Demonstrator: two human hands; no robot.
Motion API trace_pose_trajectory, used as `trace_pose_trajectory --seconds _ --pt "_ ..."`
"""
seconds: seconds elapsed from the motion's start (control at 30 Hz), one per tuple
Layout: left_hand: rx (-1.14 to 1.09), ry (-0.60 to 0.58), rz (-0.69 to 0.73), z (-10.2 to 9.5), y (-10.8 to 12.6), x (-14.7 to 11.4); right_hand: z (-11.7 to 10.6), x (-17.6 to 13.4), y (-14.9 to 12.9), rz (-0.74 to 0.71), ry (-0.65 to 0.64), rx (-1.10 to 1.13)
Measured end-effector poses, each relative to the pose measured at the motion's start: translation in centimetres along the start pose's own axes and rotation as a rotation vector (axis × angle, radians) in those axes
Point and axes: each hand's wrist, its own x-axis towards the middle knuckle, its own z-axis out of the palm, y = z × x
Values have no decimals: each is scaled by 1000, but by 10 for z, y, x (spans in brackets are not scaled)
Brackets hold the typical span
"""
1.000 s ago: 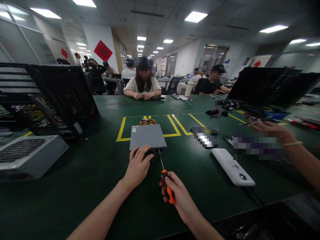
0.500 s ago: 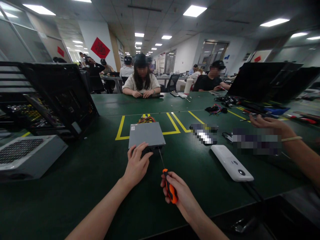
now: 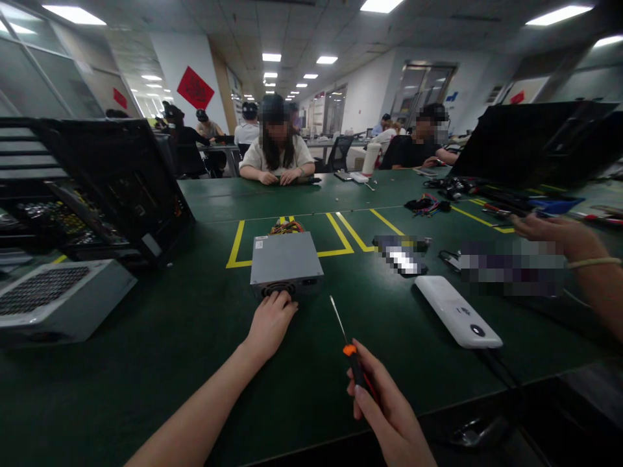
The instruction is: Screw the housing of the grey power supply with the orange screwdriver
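A grey computer power supply (image 3: 285, 256) rests on the green table, its fan grille and socket facing me and a bundle of coloured cables at its far side. My left hand (image 3: 272, 319) is at the lower front of this box, its fingers curled in and pressed together. Its fingertips are hidden, so whether they hold anything does not show. My right hand (image 3: 382, 395) grips an orange-and-black screwdriver (image 3: 357, 366) by the handle. The screwdriver's shaft points up and away, its tip in the air to the right of the power supply and apart from it.
On the left stand an open black computer case (image 3: 111, 188) and another power supply (image 3: 63, 301). To the right lie a white power bank (image 3: 457, 311), a phone (image 3: 402, 256) and loose cables (image 3: 428, 205). Another person's hand (image 3: 559, 230) reaches in there. Someone sits opposite.
My right hand has drawn the screwdriver back from the power supply's front, toward me and right. My left hand has slid off its top edge to the lower front, fingers curling in.
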Motion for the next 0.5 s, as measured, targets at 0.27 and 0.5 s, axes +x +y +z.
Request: trace_pose_trajectory --seconds 0.27,0.5 --pt "-6 -29 21 -7 2 3 0 2 -19 -101 209 7" --pt "-361 -23 -109 -23 -2 1 -1 6 -41 -271 262 -77"
